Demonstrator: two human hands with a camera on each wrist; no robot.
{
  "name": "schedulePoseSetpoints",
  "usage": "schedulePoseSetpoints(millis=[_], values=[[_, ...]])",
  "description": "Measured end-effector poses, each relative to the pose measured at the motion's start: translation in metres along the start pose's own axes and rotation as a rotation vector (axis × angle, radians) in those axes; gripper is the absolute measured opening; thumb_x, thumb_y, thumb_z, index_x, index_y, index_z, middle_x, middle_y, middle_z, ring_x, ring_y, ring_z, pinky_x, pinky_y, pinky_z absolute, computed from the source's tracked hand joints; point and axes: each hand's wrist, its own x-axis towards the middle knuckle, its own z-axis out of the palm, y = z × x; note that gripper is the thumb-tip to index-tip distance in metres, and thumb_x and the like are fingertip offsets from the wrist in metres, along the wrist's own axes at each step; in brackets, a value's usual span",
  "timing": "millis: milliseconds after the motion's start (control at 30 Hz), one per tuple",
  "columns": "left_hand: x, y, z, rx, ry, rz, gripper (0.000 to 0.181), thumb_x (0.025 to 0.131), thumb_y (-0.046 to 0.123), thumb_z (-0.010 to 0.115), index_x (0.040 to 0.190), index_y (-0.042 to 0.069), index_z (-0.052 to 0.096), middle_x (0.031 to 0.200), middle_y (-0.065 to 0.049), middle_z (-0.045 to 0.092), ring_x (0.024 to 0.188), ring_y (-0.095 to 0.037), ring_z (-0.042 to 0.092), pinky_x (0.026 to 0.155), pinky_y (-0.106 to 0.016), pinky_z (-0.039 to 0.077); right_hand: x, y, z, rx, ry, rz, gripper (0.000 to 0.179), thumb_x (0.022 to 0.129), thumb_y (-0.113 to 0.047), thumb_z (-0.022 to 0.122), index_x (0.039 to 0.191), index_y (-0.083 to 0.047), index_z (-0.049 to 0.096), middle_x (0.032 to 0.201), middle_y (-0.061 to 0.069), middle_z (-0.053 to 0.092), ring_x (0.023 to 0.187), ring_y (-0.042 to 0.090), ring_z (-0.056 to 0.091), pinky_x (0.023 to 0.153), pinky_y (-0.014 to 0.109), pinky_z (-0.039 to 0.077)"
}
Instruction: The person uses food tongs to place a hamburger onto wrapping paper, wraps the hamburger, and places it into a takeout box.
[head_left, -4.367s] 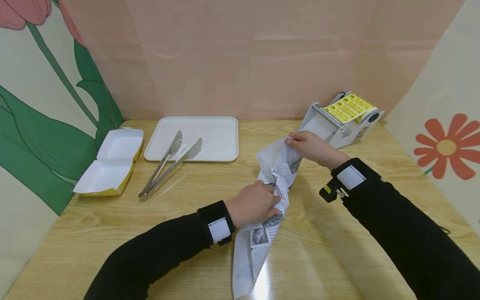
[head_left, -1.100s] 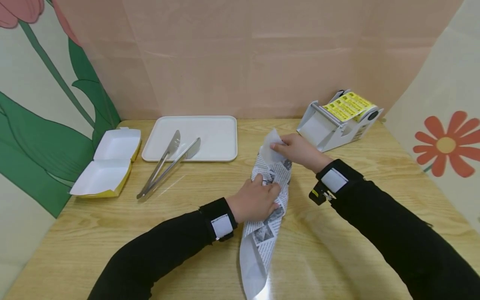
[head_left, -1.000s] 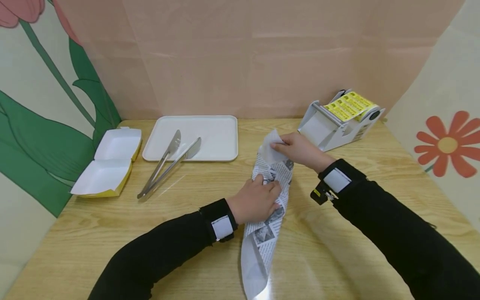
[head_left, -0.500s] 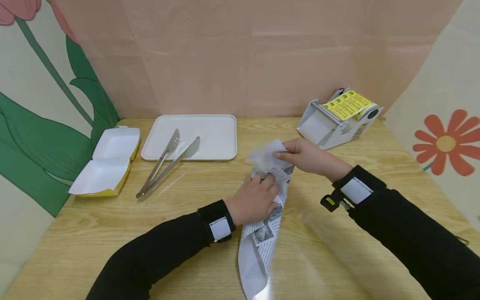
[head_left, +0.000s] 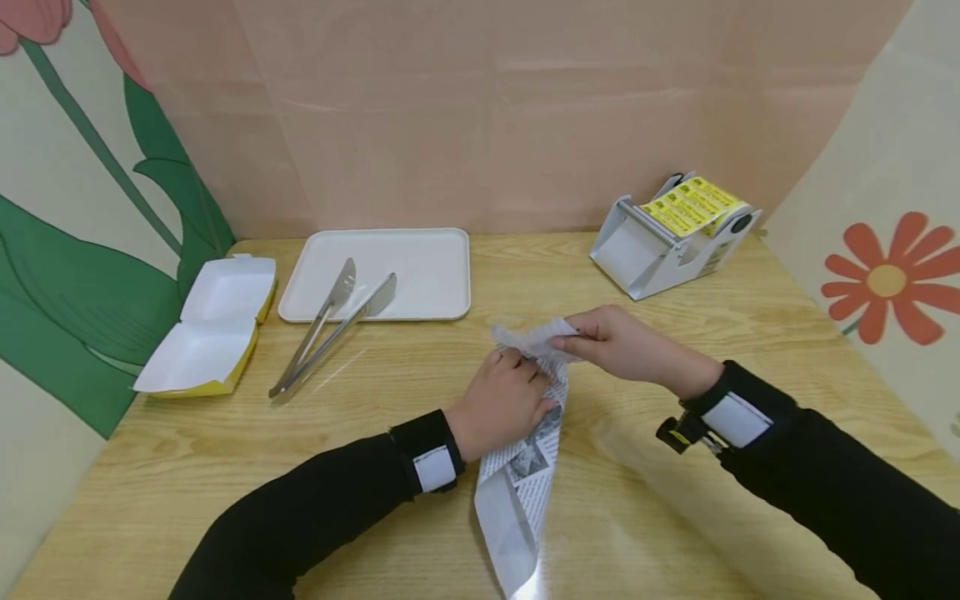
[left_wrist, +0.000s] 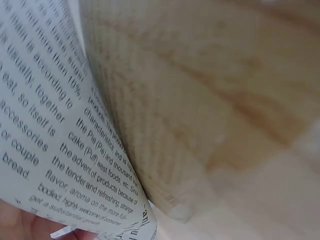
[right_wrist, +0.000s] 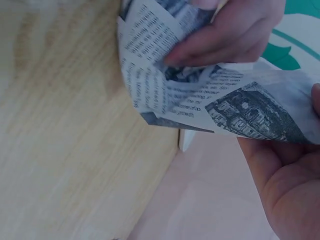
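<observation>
A long bundle of newsprint-patterned wrapping paper (head_left: 542, 487) lies slantwise on the wooden table, its near end flattened into a loose tail. My left hand (head_left: 504, 404) grips the middle of the bundle from above, fingers curled over it. Just beyond, my right hand (head_left: 618, 346) pinches the far end of the paper between thumb and fingers, and that end is folded back towards the left hand. In the right wrist view the paper (right_wrist: 155, 85) is creased between both hands. Printed paper (left_wrist: 75, 125) fills the left side of the left wrist view. Any contents are hidden.
An open white-and-yellow clamshell box (head_left: 198, 354) stands at the left. Metal tongs (head_left: 311, 346) lean with their tips on a white tray (head_left: 442, 279) at the back. A label dispenser (head_left: 678, 237) with a yellow roll stands at the back right.
The right hand has brought the paper's far end nearer, folding it over towards the left hand. The left hand has stayed on the middle of the bundle.
</observation>
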Motion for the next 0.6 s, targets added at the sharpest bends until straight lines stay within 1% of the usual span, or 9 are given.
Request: schedulePoseSetpoints(millis=[33, 100, 133, 200, 300, 367, 467, 533, 600], values=[[-0.001, 0.001, 0.001, 0.005, 0.014, 0.004, 0.039, 0.103, 0.04, 0.043, 0.119, 0.015, 0.068, 0.119, 0.0, 0.065, 0.114, -0.018, 0.054, 0.094, -0.034, 0.037, -0.003, 0.001, 0.002, 0.002, 0.002, -0.009, 0.02, 0.098, -0.005, 0.055, 0.108, 0.003, 0.071, 0.093, 0.012, 0.071, 0.067, 0.003, 0.053, 0.063, 0.023, 0.046], [-0.003, 0.002, 0.001, 0.001, 0.041, 0.009, 0.039, 0.103, 0.037, 0.043, 0.12, 0.013, 0.068, 0.119, -0.001, 0.066, 0.113, -0.017, 0.054, 0.096, -0.034, 0.037, -0.008, 0.003, 0.006, 0.002, 0.001, -0.025, 0.022, 0.098, -0.004, 0.055, 0.112, 0.003, 0.07, 0.105, 0.014, 0.071, 0.084, 0.004, 0.06, 0.071, 0.022, 0.05], [-0.004, 0.002, 0.001, -0.002, 0.045, 0.005, 0.039, 0.102, 0.036, 0.044, 0.122, 0.012, 0.067, 0.12, -0.002, 0.066, 0.113, -0.017, 0.054, 0.093, -0.033, 0.037, -0.009, 0.004, 0.008, -0.005, 0.001, -0.034, 0.023, 0.097, -0.003, 0.055, 0.114, 0.003, 0.069, 0.109, 0.015, 0.07, 0.09, 0.005, 0.061, 0.073, 0.022, 0.051], [-0.006, 0.002, 0.0, -0.011, 0.056, -0.012, 0.039, 0.101, 0.033, 0.045, 0.125, 0.008, 0.064, 0.119, -0.003, 0.065, 0.109, -0.018, 0.054, 0.087, -0.031, 0.037, -0.012, 0.006, 0.012, -0.003, -0.013, -0.046, 0.026, 0.098, -0.002, 0.054, 0.12, 0.001, 0.067, 0.12, 0.015, 0.066, 0.106, 0.008, 0.06, 0.082, 0.023, 0.051], [-0.008, 0.002, 0.0, -0.011, 0.079, -0.031, 0.043, 0.1, 0.032, 0.048, 0.131, 0.003, 0.057, 0.118, -0.005, 0.065, 0.101, -0.018, 0.052, 0.078, -0.031, 0.035, -0.016, 0.007, 0.017, 0.007, -0.039, -0.064, 0.028, 0.098, -0.002, 0.052, 0.124, 0.002, 0.064, 0.126, 0.016, 0.062, 0.114, 0.011, 0.057, 0.086, 0.025, 0.05], [-0.009, 0.002, -0.001, -0.017, 0.075, -0.036, 0.046, 0.099, 0.032, 0.048, 0.134, 0.002, 0.053, 0.119, -0.006, 0.065, 0.099, -0.019, 0.051, 0.076, -0.031, 0.034, -0.017, 0.008, 0.019, 0.016, -0.058, -0.065, 0.029, 0.099, -0.003, 0.051, 0.125, 0.001, 0.063, 0.128, 0.015, 0.061, 0.116, 0.013, 0.056, 0.089, 0.025, 0.049], [-0.01, 0.001, -0.002, -0.029, 0.053, -0.014, 0.04, 0.1, 0.032, 0.048, 0.128, 0.005, 0.058, 0.12, -0.006, 0.064, 0.102, -0.019, 0.053, 0.076, -0.031, 0.036, -0.018, 0.008, 0.021, 0.033, -0.072, -0.058, 0.029, 0.101, -0.005, 0.048, 0.125, 0.002, 0.063, 0.125, 0.016, 0.063, 0.114, 0.016, 0.058, 0.09, 0.027, 0.049], [-0.011, 0.0, -0.003, -0.051, 0.025, 0.006, 0.034, 0.1, 0.029, 0.048, 0.121, 0.007, 0.062, 0.121, -0.006, 0.063, 0.107, -0.02, 0.053, 0.082, -0.031, 0.04, -0.018, 0.009, 0.02, 0.037, -0.064, -0.045, 0.028, 0.102, -0.006, 0.047, 0.122, 0.003, 0.064, 0.12, 0.015, 0.066, 0.109, 0.019, 0.06, 0.088, 0.031, 0.05], [-0.011, -0.001, -0.004, -0.09, 0.006, 0.02, 0.029, 0.1, 0.024, 0.048, 0.114, 0.007, 0.065, 0.121, -0.009, 0.061, 0.111, -0.022, 0.054, 0.089, -0.031, 0.043, -0.019, 0.009, 0.019, 0.047, -0.045, -0.03, 0.027, 0.103, -0.007, 0.045, 0.119, 0.002, 0.064, 0.113, 0.014, 0.068, 0.103, 0.022, 0.062, 0.086, 0.035, 0.051]])
